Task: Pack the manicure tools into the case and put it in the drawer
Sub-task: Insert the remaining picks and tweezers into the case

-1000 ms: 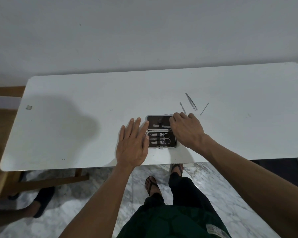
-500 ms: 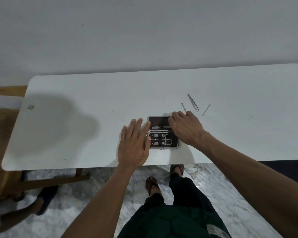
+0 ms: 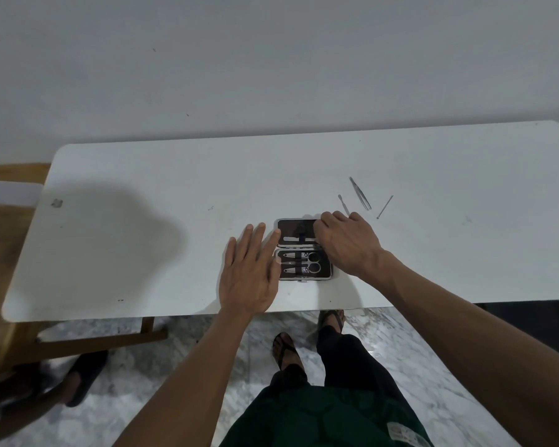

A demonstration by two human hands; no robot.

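A small dark manicure case (image 3: pixel 299 229) lies open near the front edge of the white table (image 3: pixel 142 195). Its near half holds scissors (image 3: pixel 312 262) and clippers in loops; a file (image 3: pixel 296 239) sits in the far half. My left hand (image 3: pixel 250 272) lies flat with spread fingers against the case's left side. My right hand (image 3: pixel 347 245) covers the case's right end, fingertips on the far half; what they pinch is hidden. Tweezers (image 3: pixel 360 197), a thin pusher (image 3: pixel 343 204) and a slim pick (image 3: pixel 384 207) lie loose on the table behind my right hand.
A wooden chair (image 3: pixel 10 330) stands at the table's left end. Another person's foot in a dark sandal (image 3: pixel 84 375) shows at the lower left. A white wall rises behind the table. My own legs and sandals stand on marble floor below the front edge.
My right hand's fingertips have shifted slightly over the far half of the case. My left hand stays flat beside it. The loose tools have not moved.
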